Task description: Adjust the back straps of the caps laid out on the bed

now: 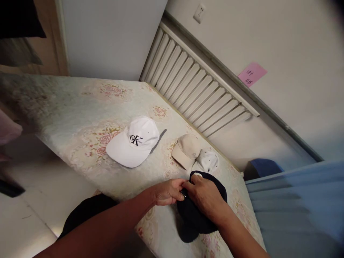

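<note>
A black cap [200, 215] is held over the near part of the flowered bed cover. My left hand [169, 192] pinches the cap's edge, where a small shiny metal piece, perhaps a buckle, shows. Beside it my right hand [205, 195] is closed on the same edge, its fingers meeting those of the left. Just beyond the black cap lie a beige cap [186, 150] and a pale cap [208, 160], touching each other. Farther left rests a white cap [142, 138] with black letters on its front and a grey strap [159, 140] sticking out behind it.
The flowered cover [126, 107] spreads beneath the caps. Along its far side runs a white radiator [199, 77], with a pink note [252, 74] on the wall above. A blue curtain [298, 204] hangs at the right. Tiled floor [29, 211] shows at the lower left.
</note>
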{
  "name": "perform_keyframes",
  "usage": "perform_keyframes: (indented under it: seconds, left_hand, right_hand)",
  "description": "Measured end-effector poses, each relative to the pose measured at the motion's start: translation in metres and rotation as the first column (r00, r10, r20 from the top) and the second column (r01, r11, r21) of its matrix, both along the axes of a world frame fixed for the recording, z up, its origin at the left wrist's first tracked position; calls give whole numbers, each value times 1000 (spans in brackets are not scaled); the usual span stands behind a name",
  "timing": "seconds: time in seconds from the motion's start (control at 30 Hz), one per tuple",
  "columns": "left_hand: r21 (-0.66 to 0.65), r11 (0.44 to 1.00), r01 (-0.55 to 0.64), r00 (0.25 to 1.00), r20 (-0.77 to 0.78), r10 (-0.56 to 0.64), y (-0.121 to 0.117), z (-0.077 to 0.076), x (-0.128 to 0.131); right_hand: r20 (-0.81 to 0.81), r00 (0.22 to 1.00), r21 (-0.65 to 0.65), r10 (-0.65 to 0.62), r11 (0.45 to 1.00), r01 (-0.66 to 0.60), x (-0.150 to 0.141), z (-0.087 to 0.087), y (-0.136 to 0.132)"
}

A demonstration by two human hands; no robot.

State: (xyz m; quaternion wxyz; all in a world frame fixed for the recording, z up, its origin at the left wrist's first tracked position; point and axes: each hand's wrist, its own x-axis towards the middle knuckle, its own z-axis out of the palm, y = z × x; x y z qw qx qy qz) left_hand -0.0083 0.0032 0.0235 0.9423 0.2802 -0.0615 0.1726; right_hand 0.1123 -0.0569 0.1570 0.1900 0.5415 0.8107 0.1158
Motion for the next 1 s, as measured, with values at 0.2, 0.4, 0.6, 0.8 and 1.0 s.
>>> perform_keyframes:
  seconds: [0.2, 0.4, 0.6, 0.8, 1.0]
  left_hand:
    - [22, 998, 53, 995, 88, -54, 2, 3, 0]
    - [-70, 998, -3, 999, 32, 5, 1, 3, 0]
    - [-48, 986, -159, 984, -88, 155, 0, 2, 4]
    - [21, 970, -244, 959, -144, 244, -2, 8, 1]
    - [27, 968, -248, 952, -179, 249, -2, 10, 1]
  right_hand:
    - [-323, 936, -8, -138, 990, 144, 13, -7, -2]
    - [-725, 594, -159, -348, 924, 347, 13, -10, 1]
    - [-657, 667, -230, -351, 936, 267, 20, -14, 7]
    - [-345, 877, -27, -335, 937, 348, 12, -19, 8]
    - [-366, 860, 22, -355, 921, 389, 10, -22, 8]
